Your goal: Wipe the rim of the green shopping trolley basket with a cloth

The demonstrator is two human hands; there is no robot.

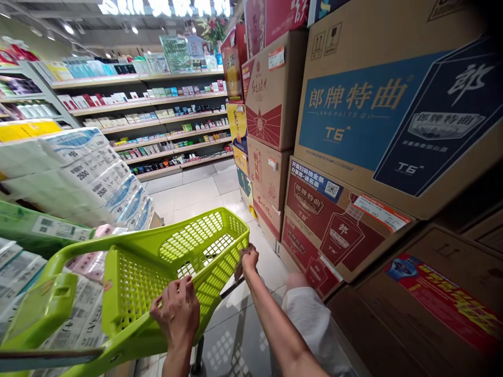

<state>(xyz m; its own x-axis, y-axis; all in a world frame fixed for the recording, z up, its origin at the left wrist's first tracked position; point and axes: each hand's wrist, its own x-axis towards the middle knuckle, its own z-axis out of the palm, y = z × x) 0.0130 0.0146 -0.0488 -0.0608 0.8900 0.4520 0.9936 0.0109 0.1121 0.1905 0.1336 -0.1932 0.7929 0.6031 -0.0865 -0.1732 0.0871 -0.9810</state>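
A lime-green plastic shopping cart [212, 273] with a perforated basket stands in front of me, turned at an angle across the aisle. My left hand [178, 309] is closed over the near side rim of its basket, knuckles up. Farther along, at the cart's far right corner, my right hand [250, 258] is closed on the edge, its fingers partly hidden and in shadow. No goods show inside the basket. The cart's push handle [51, 356] lies at the lower left, away from both hands.
Stacked liquor cartons [353, 115] rise close on the right. Packs of tissue paper [90, 173] are piled on the left, right beside the cart. Pale floor tiles [196, 196] lead to shelves [168, 112] of small boxed goods at the back.
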